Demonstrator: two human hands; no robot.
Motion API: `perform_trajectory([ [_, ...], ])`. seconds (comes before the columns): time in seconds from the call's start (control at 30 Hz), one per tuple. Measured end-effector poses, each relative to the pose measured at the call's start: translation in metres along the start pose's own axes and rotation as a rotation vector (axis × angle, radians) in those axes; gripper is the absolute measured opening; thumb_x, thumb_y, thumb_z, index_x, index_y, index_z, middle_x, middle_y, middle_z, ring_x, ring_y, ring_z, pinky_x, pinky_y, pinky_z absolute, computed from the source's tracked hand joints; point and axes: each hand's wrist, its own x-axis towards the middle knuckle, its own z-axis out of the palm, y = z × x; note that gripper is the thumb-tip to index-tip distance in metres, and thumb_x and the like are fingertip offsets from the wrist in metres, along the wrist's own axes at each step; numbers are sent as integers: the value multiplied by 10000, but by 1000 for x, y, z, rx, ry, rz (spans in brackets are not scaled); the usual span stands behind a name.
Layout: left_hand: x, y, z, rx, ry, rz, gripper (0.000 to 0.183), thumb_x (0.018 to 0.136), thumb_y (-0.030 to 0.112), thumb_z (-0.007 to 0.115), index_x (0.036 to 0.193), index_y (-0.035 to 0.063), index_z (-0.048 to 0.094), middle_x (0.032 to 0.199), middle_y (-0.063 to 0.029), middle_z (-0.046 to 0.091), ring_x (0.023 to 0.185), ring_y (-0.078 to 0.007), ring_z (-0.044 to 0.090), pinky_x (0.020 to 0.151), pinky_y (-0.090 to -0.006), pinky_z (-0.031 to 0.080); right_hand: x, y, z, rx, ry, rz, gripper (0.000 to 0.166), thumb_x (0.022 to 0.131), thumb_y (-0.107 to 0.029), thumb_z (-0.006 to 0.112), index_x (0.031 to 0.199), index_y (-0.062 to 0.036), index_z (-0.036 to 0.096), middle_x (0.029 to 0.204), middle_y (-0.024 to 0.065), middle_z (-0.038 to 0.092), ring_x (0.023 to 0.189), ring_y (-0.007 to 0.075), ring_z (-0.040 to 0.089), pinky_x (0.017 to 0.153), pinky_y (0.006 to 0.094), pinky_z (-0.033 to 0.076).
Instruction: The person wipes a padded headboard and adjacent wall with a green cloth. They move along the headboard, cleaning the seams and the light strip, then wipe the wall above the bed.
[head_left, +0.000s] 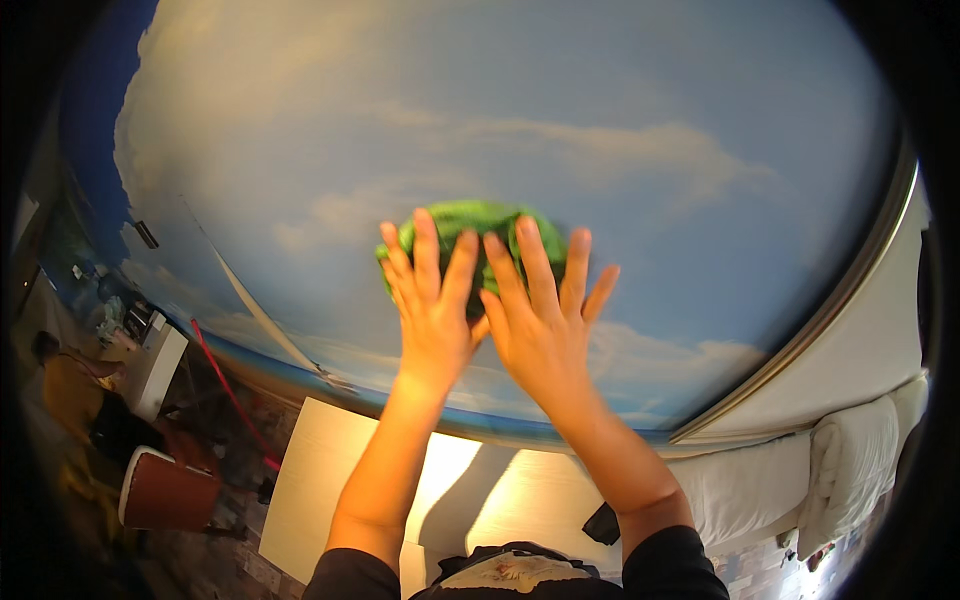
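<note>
A crumpled green cloth lies flat against a wall painted or printed with a sky and sea mural. My left hand presses on the left part of the cloth with its fingers spread. On the cloth's right part rests my right hand, its fingers also spread, the outer ones reaching past the cloth onto the wall. Both thumbs come close together near the cloth's lower edge. Part of the cloth is hidden under the palms and fingers.
Below stands a pale table, with a small black item at its right. A bed with white bedding is at lower right. To the left are a brown chair, a red pole and a seated person near a white desk.
</note>
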Motion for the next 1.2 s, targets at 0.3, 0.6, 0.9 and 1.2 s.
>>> perform_trajectory([
  [0.3,-16,-8,8,73,75,48,733,914,342,706,1510,50,396,1628,-319,178,1440,-630,187,1121,-731,204,-12,-6,18,-22,77,-11,487,865,-300,705,1350,-299,657,1575,-57,437,1511,407,270,1183,686,-43],
  [0.6,-109,-14,20,-20,-89,-67,850,778,425,832,1513,223,455,1662,-210,197,1480,-584,164,1069,-761,260,-105,2,53,-58,-12,-84,489,906,-403,680,1382,-298,636,1637,-45,336,1544,439,145,1175,712,-47],
  [0.9,-31,-44,-24,-119,-112,-26,632,944,406,654,1532,259,477,1683,-165,204,1528,-526,67,1138,-720,161,-22,-28,14,95,-144,42,579,921,-460,654,1450,-236,585,1656,-26,313,1550,449,102,1158,712,-68],
  [1.2,-5,-53,-17,-39,46,-39,561,1021,408,552,1548,243,456,1694,-171,156,1522,-536,69,1139,-723,127,6,-30,22,-28,-37,-42,526,892,-364,691,1409,-307,617,1626,-97,361,1544,449,139,1130,738,-101],
])
